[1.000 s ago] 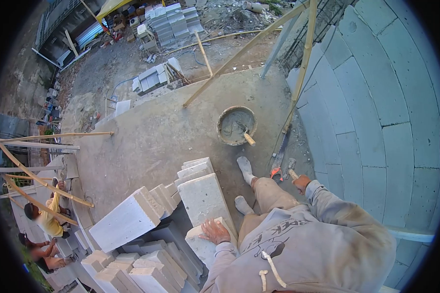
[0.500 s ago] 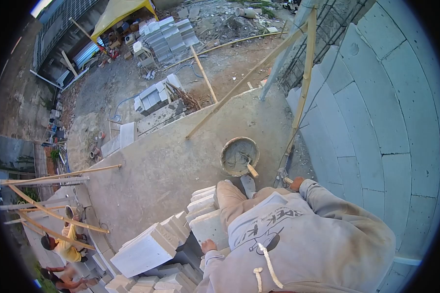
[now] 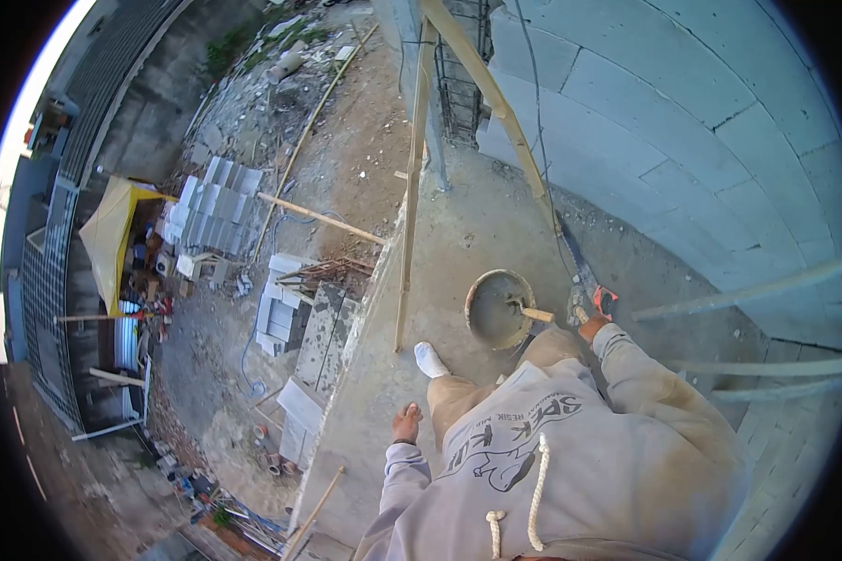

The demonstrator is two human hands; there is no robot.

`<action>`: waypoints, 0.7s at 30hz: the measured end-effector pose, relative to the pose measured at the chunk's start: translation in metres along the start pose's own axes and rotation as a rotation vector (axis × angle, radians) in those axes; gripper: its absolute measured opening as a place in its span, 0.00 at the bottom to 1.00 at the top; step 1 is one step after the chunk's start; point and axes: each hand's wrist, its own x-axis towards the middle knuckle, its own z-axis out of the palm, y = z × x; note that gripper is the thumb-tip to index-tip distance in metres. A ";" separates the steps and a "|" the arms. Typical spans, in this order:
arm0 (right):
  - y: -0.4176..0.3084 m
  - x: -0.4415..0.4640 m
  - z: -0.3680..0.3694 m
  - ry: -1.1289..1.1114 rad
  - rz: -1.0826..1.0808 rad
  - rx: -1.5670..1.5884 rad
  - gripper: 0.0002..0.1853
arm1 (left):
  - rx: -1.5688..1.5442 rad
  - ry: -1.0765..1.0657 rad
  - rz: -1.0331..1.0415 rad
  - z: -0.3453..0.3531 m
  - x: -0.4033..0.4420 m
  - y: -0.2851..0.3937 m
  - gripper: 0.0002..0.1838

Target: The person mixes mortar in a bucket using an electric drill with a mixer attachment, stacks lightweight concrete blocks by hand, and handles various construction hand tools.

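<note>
My right hand (image 3: 591, 325) is closed round the wooden handle of a trowel-like tool (image 3: 575, 301); its mortar-grey head is small and hard to make out. Beside it on the floor lies a handsaw (image 3: 605, 301) with a red handle. A round bucket (image 3: 471, 323) of wet grey mortar stands just left of that hand. Another wooden-handled tool (image 3: 536, 315) rests in the mortar, its handle over the rim. My left hand (image 3: 407, 424) hangs by my left leg above the concrete floor, holding nothing, fingers loosely bent and apart.
A pale block wall (image 3: 646, 159) rises on the right. Timber props (image 3: 410, 206) stand near the slab's corner. The slab edge (image 3: 384, 280) drops to a lower yard with stacked blocks (image 3: 220, 201) and a yellow canopy (image 3: 112, 224). A white-socked foot (image 3: 429, 360) is near that edge.
My view and body have turned toward the wall's corner. My left hand has come off the stacked blocks, which are out of view now. My right hand keeps its tool.
</note>
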 end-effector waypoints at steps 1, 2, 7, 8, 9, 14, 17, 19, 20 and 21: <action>-0.010 -0.020 -0.005 -0.031 0.003 -0.002 0.12 | 0.074 -0.078 0.054 -0.025 0.018 0.007 0.22; -0.020 -0.040 -0.007 -0.063 0.005 -0.005 0.11 | 0.080 -0.098 0.069 -0.051 0.034 0.015 0.22; -0.115 -0.115 0.029 -0.110 0.668 1.159 0.10 | 0.206 0.050 0.163 -0.168 0.066 0.083 0.19; -0.136 -0.130 0.016 -0.102 0.851 1.303 0.11 | 0.240 0.082 0.158 -0.185 0.073 0.090 0.19; -0.152 -0.141 0.013 -0.082 0.911 1.422 0.11 | 0.282 0.058 0.125 -0.197 0.079 0.094 0.18; -0.201 -0.140 0.032 -0.071 1.053 1.877 0.11 | 0.539 -0.071 0.031 -0.197 0.100 0.106 0.16; -0.206 -0.108 0.069 -0.101 1.099 1.990 0.11 | 0.534 -0.237 0.063 -0.144 0.102 0.107 0.18; -0.204 -0.066 0.116 -0.197 1.059 2.100 0.12 | 0.705 -0.368 0.095 -0.084 0.082 0.125 0.21; -0.201 -0.042 0.131 -0.174 1.099 2.105 0.11 | 0.749 -0.411 0.095 -0.060 0.081 0.121 0.22; -0.196 -0.021 0.141 -0.158 1.142 2.106 0.11 | 0.822 -0.439 0.096 -0.040 0.083 0.114 0.23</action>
